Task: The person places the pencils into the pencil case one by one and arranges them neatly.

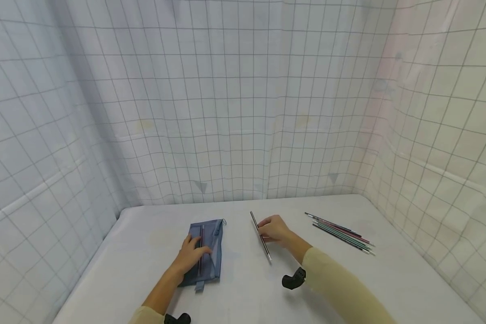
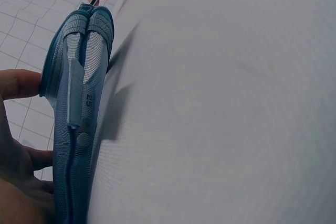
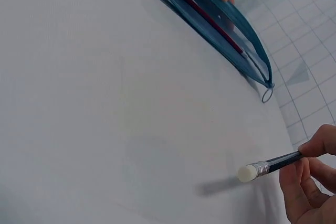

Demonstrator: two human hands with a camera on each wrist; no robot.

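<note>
1 blue pouch [image 1: 209, 233], lower frame, left of centre: left hand [image 1: 189, 256] on it, fingers spread, seemingly steadying its gaping mouth; 1 pencil [image 1: 265, 247], lower centre: right hand [image 1: 275, 228] pinches it mid-length, likely for balance

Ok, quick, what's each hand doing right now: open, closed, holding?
Left hand: open, fingers spread on the blue pouch.
Right hand: closed, holding a dark pencil.

Right wrist view: the pencil [image 3: 277, 163] is part-hidden by the right hand [image 3: 310, 198], the pouch [image 3: 239, 20] cropped up top!
</note>
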